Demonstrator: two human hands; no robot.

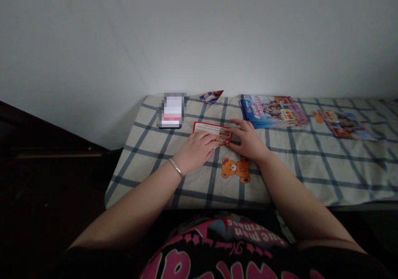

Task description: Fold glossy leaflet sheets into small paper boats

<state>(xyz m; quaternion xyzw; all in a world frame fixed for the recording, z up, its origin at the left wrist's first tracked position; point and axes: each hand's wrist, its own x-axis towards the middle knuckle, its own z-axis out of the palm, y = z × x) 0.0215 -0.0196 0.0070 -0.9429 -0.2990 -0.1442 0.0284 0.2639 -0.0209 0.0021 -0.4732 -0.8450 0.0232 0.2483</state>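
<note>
A folded leaflet (pixel 211 128), white with a red border and a coloured flap at its lower right, lies on the checked cloth in front of me. Across its lower left part rests my left hand (pixel 195 149), fingers stretched and flat on the paper; the thumb is hidden. At the leaflet's right end is my right hand (pixel 250 141), its thumb and fingers closed around the edge. Just beyond my right hand sits a stack of blue printed leaflets (pixel 270 111). A small folded paper triangle (pixel 212 97) lies near the wall.
A phone (pixel 171 111) with a blurred screen lies at the back left. Another leaflet (pixel 346 124) is farther right. The checked cloth (pixel 149 154) covers the table and carries a printed teddy bear (pixel 235 169). A white wall (pixel 199 34) rises directly behind the table.
</note>
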